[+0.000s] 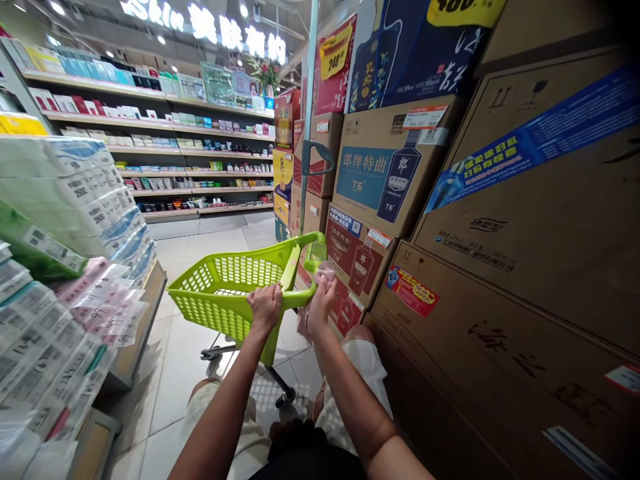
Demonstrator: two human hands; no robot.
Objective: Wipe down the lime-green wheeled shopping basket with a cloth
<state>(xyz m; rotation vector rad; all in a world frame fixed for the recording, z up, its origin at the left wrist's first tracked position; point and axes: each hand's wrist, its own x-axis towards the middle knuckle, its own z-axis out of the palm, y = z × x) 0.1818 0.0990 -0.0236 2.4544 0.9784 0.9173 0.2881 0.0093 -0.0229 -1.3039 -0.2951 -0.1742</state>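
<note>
A lime-green shopping cart (235,267) with a latticed plastic basket stands in front of me on the tiled floor. My left hand (266,305) is closed around the near side of its green frame. Farther right, my right hand (321,303) is closed on a pinkish cloth (326,271) at the corner of the cart's handle (300,297). Part of the cloth hangs below that hand. The basket bottom that shows holds nothing I can make out.
Stacked cardboard cartons (395,167) rise close on the right. Wrapped tissue packs (75,193) are piled on a low stand at the left. Shelves of small boxes (165,127) line the back. A metal pole (309,100) stands beyond the cart. Tiled floor (165,333) runs between.
</note>
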